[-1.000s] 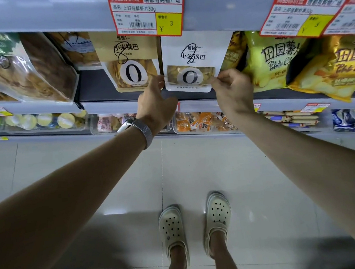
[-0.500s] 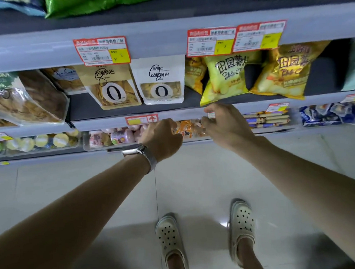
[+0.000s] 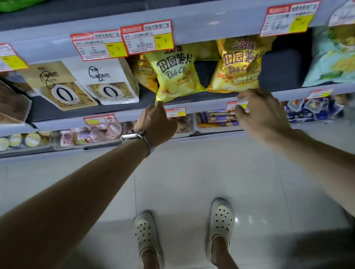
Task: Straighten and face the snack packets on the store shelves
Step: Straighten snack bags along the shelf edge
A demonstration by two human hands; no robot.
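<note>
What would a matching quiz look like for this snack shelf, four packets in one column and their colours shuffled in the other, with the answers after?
Column one
1. left O pouch
2. right O pouch
3. left potato chip bag
4. far-right bag

Column two
A. white
B. pale teal
C. bright yellow
D. tan

Pairs: 1-D, 2-A, 3-C, 4-B

Left hand (image 3: 156,123) has moved from the white packet (image 3: 111,82) to the yellow bag (image 3: 176,73), right hand (image 3: 260,115) to the golden bag (image 3: 239,63).
</note>
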